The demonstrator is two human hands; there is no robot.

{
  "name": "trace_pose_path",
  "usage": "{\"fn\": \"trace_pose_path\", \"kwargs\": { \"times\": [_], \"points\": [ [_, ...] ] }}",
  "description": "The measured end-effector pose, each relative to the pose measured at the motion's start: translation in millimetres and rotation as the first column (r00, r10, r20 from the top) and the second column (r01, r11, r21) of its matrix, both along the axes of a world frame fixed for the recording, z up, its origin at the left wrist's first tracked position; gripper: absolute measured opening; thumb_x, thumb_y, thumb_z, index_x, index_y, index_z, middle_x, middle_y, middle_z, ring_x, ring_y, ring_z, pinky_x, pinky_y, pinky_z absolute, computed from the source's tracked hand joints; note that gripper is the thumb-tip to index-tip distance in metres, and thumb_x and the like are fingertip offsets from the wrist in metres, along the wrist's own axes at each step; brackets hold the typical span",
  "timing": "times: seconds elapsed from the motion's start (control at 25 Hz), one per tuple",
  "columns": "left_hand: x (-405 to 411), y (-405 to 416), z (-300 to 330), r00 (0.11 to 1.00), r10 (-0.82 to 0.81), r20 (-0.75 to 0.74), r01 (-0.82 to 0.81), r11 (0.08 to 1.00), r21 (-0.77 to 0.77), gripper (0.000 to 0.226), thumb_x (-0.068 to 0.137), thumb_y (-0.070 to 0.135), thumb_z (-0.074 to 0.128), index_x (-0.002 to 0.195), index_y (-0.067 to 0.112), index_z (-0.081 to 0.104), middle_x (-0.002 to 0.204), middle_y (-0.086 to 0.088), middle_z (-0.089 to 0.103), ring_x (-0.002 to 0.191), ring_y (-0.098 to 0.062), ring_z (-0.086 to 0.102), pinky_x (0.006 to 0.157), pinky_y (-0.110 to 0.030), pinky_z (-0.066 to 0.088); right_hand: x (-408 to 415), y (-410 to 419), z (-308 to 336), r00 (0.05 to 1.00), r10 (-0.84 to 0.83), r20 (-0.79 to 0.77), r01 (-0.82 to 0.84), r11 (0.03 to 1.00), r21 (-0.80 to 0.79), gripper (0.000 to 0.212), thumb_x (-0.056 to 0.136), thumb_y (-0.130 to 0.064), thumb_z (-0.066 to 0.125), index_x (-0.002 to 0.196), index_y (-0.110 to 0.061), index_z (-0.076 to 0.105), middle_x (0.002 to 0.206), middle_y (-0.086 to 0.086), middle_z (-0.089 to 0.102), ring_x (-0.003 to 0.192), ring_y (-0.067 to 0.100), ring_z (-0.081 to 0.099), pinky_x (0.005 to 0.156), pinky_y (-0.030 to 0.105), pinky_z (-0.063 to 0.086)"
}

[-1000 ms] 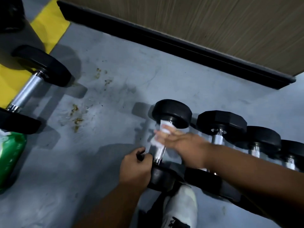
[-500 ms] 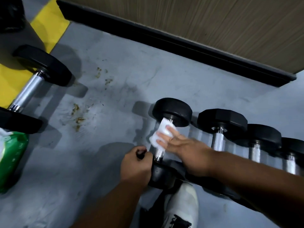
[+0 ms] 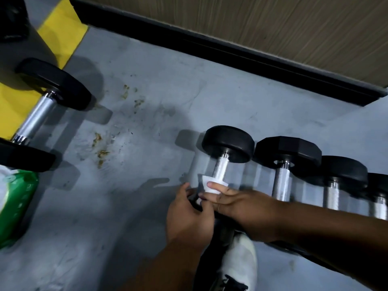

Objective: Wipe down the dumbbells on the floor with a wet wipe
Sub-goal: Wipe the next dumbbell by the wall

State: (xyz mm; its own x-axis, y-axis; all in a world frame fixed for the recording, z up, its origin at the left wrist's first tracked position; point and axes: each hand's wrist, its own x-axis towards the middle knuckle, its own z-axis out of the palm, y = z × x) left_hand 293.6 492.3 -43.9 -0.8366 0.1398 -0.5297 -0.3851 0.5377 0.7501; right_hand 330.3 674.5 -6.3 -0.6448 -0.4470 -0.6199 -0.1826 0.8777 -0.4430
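Bare floor (image 3: pixel 147 206) left of the dumbbell (image 3: pixel 227 147); neighbouring dumbbell (image 3: pixel 287 153) crowds its right.

Black-headed dumbbell (image 3: pixel 227 143) with silver bar, white wipe (image 3: pixel 210 186), green packet (image 3: pixel 14 208), grey floor (image 3: pixel 168 91), yellow stripe (image 3: pixel 60 24).

Matt black rubber is seen on the dumbbell (image 3: pixel 227 143) heads, knurled bright metal on its handle (image 3: pixel 220 172), scuffed grey on the floor (image 3: pixel 147 76).

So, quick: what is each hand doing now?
Left hand: grips the near end of the dumbbell.
Right hand: holds the wipe on the dumbbell's handle.
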Motion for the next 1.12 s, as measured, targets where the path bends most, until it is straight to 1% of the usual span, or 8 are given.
{"fn": "trace_pose_path", "kwargs": {
  "times": [0.2,0.28,0.4,0.56,0.68,0.76,0.92,1.12],
  "points": [
    [16,13,8,0.971,-0.137,-0.195,0.105,0.981,-0.165,0.062,0.074,0.041,0.051,0.132,0.024,0.064,0.113,0.006,0.072,0.105,-0.024,0.061,0.094,-0.037,0.048,-33,37,7,0.985,-0.155,-0.081,0.167,0.972,0.164,0.108,0.084,0.007,0.050,0.166,-0.042,0.000,0.159,-0.033,-0.026,0.154,-0.002,-0.023,0.124,0.035,0.034],
    [20,16,9,0.954,-0.155,-0.257,0.107,0.975,-0.193,0.057,0.072,0.037,0.055,0.126,0.022,0.069,0.105,0.001,0.074,0.097,-0.030,0.063,0.087,-0.041,0.052,-15,16,2,0.985,-0.160,-0.060,0.164,0.984,0.069,0.102,0.089,0.001,0.055,0.167,-0.042,0.006,0.167,-0.028,-0.020,0.156,0.003,-0.024,0.127,0.032,0.029],
    [19,16,7,0.952,-0.139,-0.272,0.089,0.978,-0.188,0.058,0.073,0.037,0.055,0.128,0.023,0.067,0.106,-0.001,0.074,0.098,-0.030,0.064,0.087,-0.040,0.052,-5,-3,6,0.996,-0.084,-0.029,0.081,0.992,-0.101,0.081,0.101,-0.016,0.061,0.166,-0.041,0.020,0.173,-0.025,0.003,0.160,0.003,-0.009,0.129,0.029,0.022],
    [20,18,9,0.953,-0.146,-0.266,0.099,0.978,-0.184,0.063,0.072,0.037,0.053,0.132,0.023,0.065,0.108,-0.003,0.071,0.101,-0.030,0.062,0.089,-0.041,0.051,-36,39,4,0.980,-0.181,-0.087,0.191,0.972,0.133,0.103,0.087,0.010,0.051,0.167,-0.039,0.007,0.164,-0.030,-0.017,0.156,-0.002,-0.017,0.127,0.035,0.030],
    [22,17,8,0.938,-0.159,-0.307,0.104,0.976,-0.190,0.056,0.071,0.037,0.055,0.125,0.025,0.068,0.102,-0.002,0.072,0.095,-0.031,0.064,0.084,-0.042,0.054,-3,6,0,0.989,-0.148,-0.027,0.147,0.988,-0.039,0.089,0.096,-0.007,0.060,0.167,-0.039,0.015,0.173,-0.024,-0.004,0.159,0.002,-0.011,0.127,0.028,0.029],
    [21,16,5,0.927,-0.155,-0.341,0.097,0.978,-0.182,0.050,0.072,0.037,0.055,0.118,0.026,0.069,0.100,0.002,0.073,0.091,-0.030,0.065,0.081,-0.042,0.056,0,0,3,0.997,-0.074,-0.011,0.073,0.991,-0.115,0.084,0.098,-0.013,0.062,0.166,-0.040,0.019,0.170,-0.031,-0.001,0.159,-0.001,-0.009,0.128,0.027,0.024],
    [21,17,1,0.902,-0.152,-0.404,0.085,0.980,-0.178,0.046,0.071,0.038,0.050,0.108,0.022,0.071,0.097,0.002,0.072,0.087,-0.029,0.065,0.079,-0.038,0.055,-38,44,4,0.983,-0.170,-0.072,0.178,0.975,0.135,0.102,0.086,0.006,0.055,0.167,-0.038,0.012,0.159,-0.033,-0.017,0.155,-0.003,-0.015,0.128,0.039,0.029],
    [20,14,-5,0.893,-0.154,-0.424,0.089,0.982,-0.169,0.036,0.073,0.037,0.051,0.099,0.022,0.072,0.092,0.003,0.071,0.088,-0.028,0.066,0.080,-0.035,0.055,-2,1,4,0.999,-0.028,-0.030,0.027,0.998,-0.058,0.088,0.095,-0.017,0.065,0.166,-0.040,0.018,0.173,-0.024,0.003,0.160,0.004,-0.006,0.124,0.039,0.034]
  ]
}}
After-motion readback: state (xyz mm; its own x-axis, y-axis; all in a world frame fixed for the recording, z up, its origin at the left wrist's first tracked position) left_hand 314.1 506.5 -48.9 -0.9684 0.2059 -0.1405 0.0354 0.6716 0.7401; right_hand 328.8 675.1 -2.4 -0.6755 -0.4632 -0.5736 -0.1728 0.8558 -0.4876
